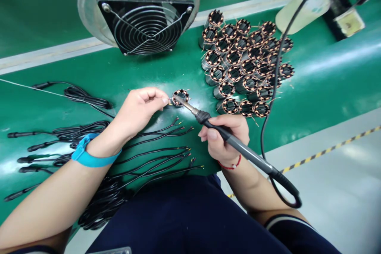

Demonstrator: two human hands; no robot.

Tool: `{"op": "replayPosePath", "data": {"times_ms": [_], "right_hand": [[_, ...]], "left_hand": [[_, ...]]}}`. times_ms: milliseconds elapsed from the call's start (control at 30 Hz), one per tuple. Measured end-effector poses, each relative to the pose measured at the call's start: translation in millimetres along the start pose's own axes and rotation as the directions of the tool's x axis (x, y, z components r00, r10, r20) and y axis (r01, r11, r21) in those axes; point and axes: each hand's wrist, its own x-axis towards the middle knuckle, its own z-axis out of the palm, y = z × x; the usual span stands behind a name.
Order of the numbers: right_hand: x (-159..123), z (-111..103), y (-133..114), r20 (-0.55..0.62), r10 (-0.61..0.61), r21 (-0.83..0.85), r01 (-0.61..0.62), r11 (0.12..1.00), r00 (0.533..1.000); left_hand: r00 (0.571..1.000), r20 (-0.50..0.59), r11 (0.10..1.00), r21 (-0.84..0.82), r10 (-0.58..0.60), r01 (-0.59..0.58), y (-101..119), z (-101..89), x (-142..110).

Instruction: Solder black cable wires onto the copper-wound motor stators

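Observation:
My left hand (139,113) pinches the edge of a small copper-wound motor stator (180,97) between its fingertips, and a thin wire end may sit in the pinch. My right hand (223,137) grips a grey-and-black soldering iron (235,145), whose metal tip (183,104) touches the stator's near side. Just below my hands, the stripped, tinned ends of several black cables (157,158) fan out on the green bench mat (184,71). A blue strap circles my left wrist.
A round fume extractor fan (145,27) with a wire guard stands at the far side of the mat. Several more wound stators (241,61) are clustered to the right. Black cable bundles (83,135) lie left. The iron's cord loops near my right forearm.

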Motion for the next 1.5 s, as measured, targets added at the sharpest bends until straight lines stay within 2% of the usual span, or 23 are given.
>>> {"op": "replayPosePath", "data": {"times_ms": [100,367,467,600,800,933,1067,1233,1400,1500], "right_hand": [[1.5,0.3,-1.6,-0.038,-0.002,0.000,0.002,1.000,0.999],[0.2,2.8,4.7,-0.012,-0.065,-0.068,0.064,0.996,0.998],[5.8,5.9,0.7,0.082,-0.061,-0.057,0.066,0.996,0.995],[21.2,7.8,-16.6,0.187,0.007,0.015,-0.010,1.000,0.982],[47.8,14.0,-36.4,0.312,0.075,-0.138,-0.033,0.990,0.947],[49.0,28.4,-29.8,0.259,0.090,-0.181,-0.044,0.983,0.962],[43.1,39.0,-17.2,0.231,0.051,-0.230,0.003,0.973,0.972],[39.5,43.7,-6.8,0.232,-0.013,-0.281,0.080,0.956,0.973],[38.3,47.9,-3.8,0.127,-0.047,-0.287,0.082,0.954,0.991],[37.7,50.8,-5.2,0.152,-0.052,-0.309,0.097,0.946,0.987]], "left_hand": [[1.000,-0.008,1.000,0.012,-0.004,0.004,-0.4,-0.2,0.1],[1.000,-0.011,1.000,0.000,0.004,-0.004,-0.7,0.1,0.0],[1.000,-0.010,1.000,-0.004,0.011,-0.011,0.7,0.7,0.2],[1.000,0.010,1.000,-0.019,0.013,-0.013,2.3,1.2,0.6],[1.000,0.013,0.999,-0.039,0.014,-0.014,2.4,0.7,0.1],[1.000,0.007,0.999,-0.035,0.007,-0.007,3.0,0.9,0.1],[1.000,0.006,1.000,-0.030,0.010,-0.009,3.5,1.1,0.4],[1.000,0.008,0.999,-0.037,0.009,-0.008,5.9,1.5,-0.2],[1.000,0.016,0.998,-0.064,0.001,0.000,6.3,0.7,-0.9],[0.999,0.034,0.997,-0.076,0.003,0.000,4.1,-0.5,-1.2]]}}
